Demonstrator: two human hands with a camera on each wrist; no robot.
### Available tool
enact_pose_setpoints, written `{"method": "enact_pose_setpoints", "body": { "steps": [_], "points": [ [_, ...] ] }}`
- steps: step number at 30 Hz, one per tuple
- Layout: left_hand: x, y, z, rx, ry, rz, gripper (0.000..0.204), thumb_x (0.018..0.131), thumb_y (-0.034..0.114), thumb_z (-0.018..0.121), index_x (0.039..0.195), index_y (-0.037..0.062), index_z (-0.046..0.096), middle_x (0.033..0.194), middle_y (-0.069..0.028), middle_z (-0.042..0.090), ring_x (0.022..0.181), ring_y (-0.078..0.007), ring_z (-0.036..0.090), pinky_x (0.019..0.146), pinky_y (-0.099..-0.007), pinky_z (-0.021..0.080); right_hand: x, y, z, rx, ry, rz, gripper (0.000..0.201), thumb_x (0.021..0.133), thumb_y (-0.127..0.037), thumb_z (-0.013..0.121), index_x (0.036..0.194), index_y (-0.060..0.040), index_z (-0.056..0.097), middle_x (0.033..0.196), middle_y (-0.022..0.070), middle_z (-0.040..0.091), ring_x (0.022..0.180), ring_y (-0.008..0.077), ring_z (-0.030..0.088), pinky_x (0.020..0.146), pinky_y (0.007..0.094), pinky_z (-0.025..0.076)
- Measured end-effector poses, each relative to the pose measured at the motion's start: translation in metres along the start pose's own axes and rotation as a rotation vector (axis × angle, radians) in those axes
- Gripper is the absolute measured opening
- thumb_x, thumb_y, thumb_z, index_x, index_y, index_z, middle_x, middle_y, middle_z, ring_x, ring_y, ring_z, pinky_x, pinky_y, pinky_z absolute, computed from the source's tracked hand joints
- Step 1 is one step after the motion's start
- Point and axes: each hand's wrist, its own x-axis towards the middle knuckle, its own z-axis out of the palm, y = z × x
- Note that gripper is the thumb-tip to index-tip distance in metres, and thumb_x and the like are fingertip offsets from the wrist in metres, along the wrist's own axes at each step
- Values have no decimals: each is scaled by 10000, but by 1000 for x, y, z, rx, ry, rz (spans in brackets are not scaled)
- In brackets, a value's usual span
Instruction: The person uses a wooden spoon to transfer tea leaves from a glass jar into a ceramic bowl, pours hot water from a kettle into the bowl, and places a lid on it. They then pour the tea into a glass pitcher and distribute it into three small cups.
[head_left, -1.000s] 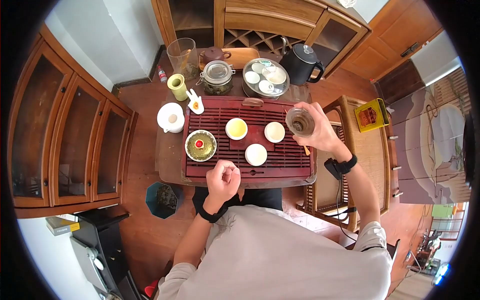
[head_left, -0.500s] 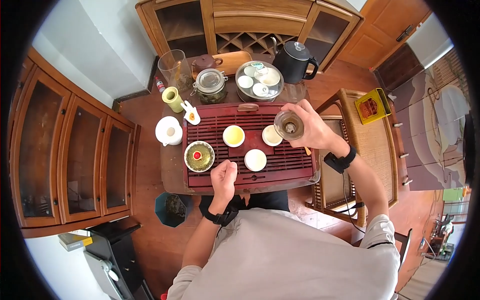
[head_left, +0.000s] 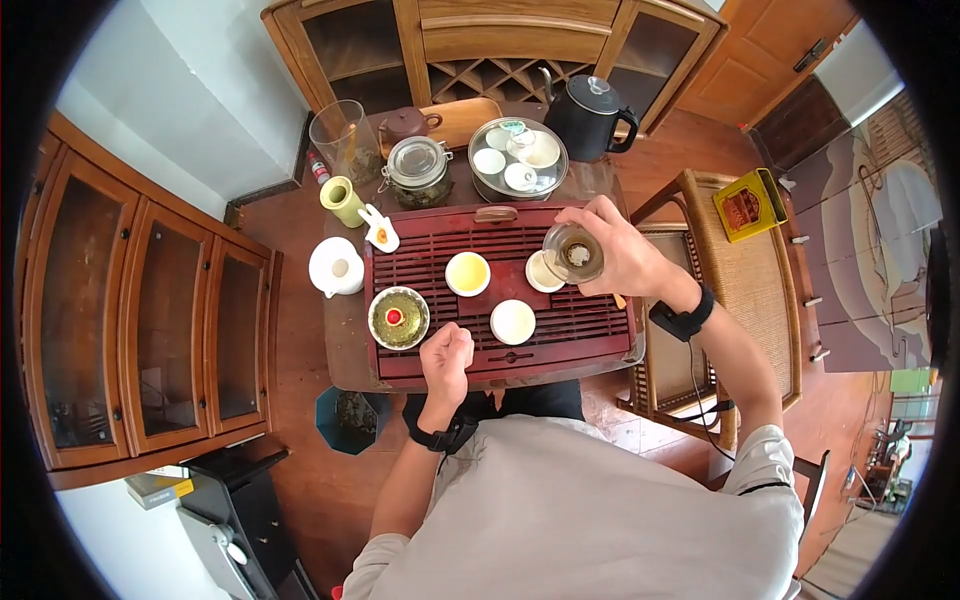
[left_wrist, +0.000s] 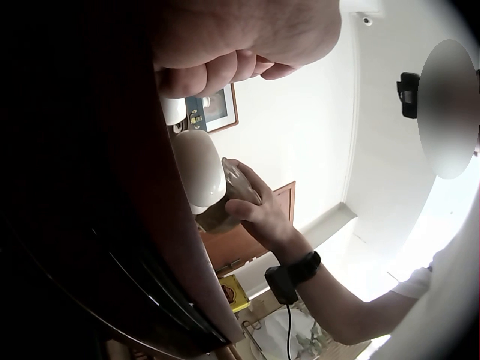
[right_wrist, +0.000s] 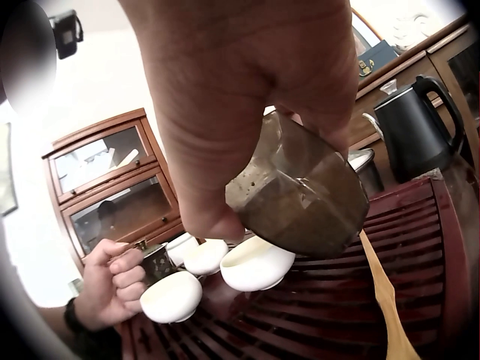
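Observation:
My right hand [head_left: 622, 255] grips a clear glass pitcher [head_left: 573, 250] by its side, tilted over the right-hand white teacup [head_left: 541, 275]. In the right wrist view the pitcher [right_wrist: 315, 195] hides part of the tea tray [right_wrist: 397, 217] behind it. A second white teacup [head_left: 467, 273] holds yellow tea; a third teacup [head_left: 513, 322] sits nearer the front. My left hand [head_left: 446, 362] is curled into a fist at the tray's front edge, holding nothing. Beside it, to the left, stands a patterned bowl [head_left: 398, 318] with a red-knobbed glass lid.
Along the back stand a black kettle [head_left: 590, 115], a round pan of cups [head_left: 518, 165] under a glass lid, and a clamp-lid jar [head_left: 418, 172]. At the left are a white pot [head_left: 336, 267] and a green vase [head_left: 342, 202]. A wooden stick [right_wrist: 386, 300] lies on the tray's right side.
My right hand has brought the pitcher leftward and tipped it over the right-hand teacup. My left hand has stayed a fist near the tray's front edge. The head view has shifted a little.

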Motion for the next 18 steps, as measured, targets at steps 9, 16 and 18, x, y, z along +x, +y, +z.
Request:
{"method": "enact_pose_setpoints", "body": {
  "steps": [9, 16, 18],
  "points": [
    [1, 3, 4, 22, 7, 5, 377, 1101, 165, 593, 772, 118, 416, 668, 65, 370, 575, -41, 306, 522, -259, 234, 1, -5, -1, -28, -7, 6, 869, 651, -80, 904, 1449, -121, 563, 1294, 165, 512, 1217, 409, 610, 1057, 464, 562],
    [1, 7, 8, 21, 16, 14, 418, 1097, 168, 594, 751, 130, 362, 653, 67, 296, 556, -53, 262, 514, -277, 206, 2, -6, -1, -53, -8, -17, 873, 648, -87, 905, 1452, -111, 566, 1287, 169, 518, 1214, 406, 615, 1051, 460, 564],
    [1, 7, 8, 24, 20, 11, 418, 1095, 167, 594, 750, 129, 363, 652, 66, 296, 556, -53, 262, 514, -277, 207, 3, -6, -1, -52, -7, -21, 876, 647, -91, 906, 1455, -109, 567, 1285, 170, 519, 1213, 403, 616, 1050, 459, 564]
  ]
}}
